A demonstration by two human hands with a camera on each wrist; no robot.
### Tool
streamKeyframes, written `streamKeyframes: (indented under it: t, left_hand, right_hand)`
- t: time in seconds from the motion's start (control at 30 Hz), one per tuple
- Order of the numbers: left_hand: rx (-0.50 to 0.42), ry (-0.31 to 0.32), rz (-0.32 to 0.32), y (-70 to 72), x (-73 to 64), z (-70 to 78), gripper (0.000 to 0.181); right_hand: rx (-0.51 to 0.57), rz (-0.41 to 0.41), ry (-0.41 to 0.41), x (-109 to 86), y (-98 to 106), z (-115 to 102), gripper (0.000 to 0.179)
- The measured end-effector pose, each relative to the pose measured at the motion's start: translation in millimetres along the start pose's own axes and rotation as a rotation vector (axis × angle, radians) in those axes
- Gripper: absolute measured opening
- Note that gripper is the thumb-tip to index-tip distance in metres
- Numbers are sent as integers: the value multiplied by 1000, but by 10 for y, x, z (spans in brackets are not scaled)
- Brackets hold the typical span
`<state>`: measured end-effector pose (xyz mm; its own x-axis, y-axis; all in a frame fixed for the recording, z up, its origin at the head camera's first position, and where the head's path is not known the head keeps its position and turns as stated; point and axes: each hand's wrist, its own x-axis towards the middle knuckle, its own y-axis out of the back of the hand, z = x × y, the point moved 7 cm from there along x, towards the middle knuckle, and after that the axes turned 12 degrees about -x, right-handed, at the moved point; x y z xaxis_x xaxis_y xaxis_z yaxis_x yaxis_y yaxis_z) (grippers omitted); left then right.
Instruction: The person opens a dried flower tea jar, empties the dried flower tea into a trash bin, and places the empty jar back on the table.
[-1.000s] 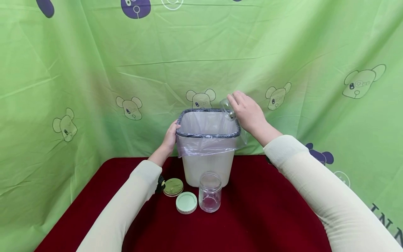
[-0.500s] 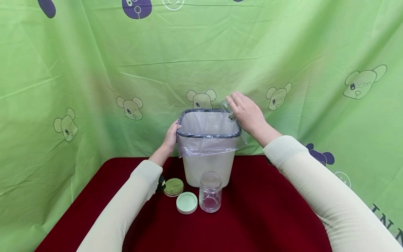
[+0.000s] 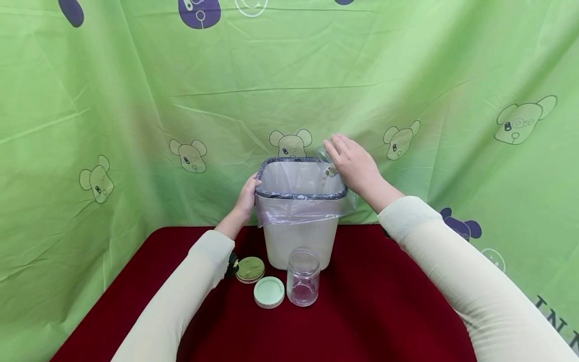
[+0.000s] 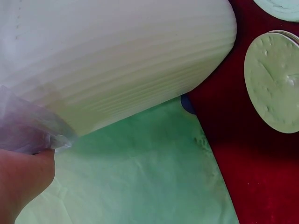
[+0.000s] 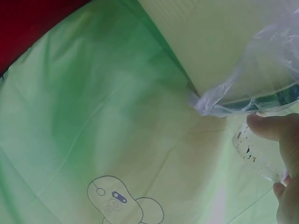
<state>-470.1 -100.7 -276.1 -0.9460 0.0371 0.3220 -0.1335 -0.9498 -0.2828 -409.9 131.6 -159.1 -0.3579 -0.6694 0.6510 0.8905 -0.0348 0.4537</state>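
Note:
A cream trash can lined with a thin purplish plastic bag stands on the table. My left hand grips its left rim, and the thumb side shows against the bag in the left wrist view. Over the right rim, my right hand holds a clear glass jar tipped with its mouth toward the can. Small dark bits gather at the jar's mouth, and a faint streak drops below them. Bits also cling inside the glass jar in the right wrist view.
Before the can stands a second clear jar, upright with no lid. Left of it lie a pale green lid and a gold-green lid. Red cloth covers the table; a green printed curtain hangs behind.
The right hand has tipped the jar a little further, and the dark bits have moved to its mouth, some dropping toward the can. The left hand stays on the rim.

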Motion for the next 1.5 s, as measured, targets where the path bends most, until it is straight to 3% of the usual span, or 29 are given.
streamKeyframes:
  t: [0.5,0.8,1.17,1.5]
  left_hand:
    - [3,2,3,11,24,-13,61]
    - [9,8,-1,20,25,-16,60]
    - [15,13,-1,32,18,-21,60]
    - [15,12,0,15,17,-8,61]
  right_hand:
    - [-52,-33,66,26,23,-67,56]
    - [-67,-8,80,30,25,-80,50]
    - [-115,-50,151,40,24,-142,59]
    - [-153,-23,200,57,16,-170,53]
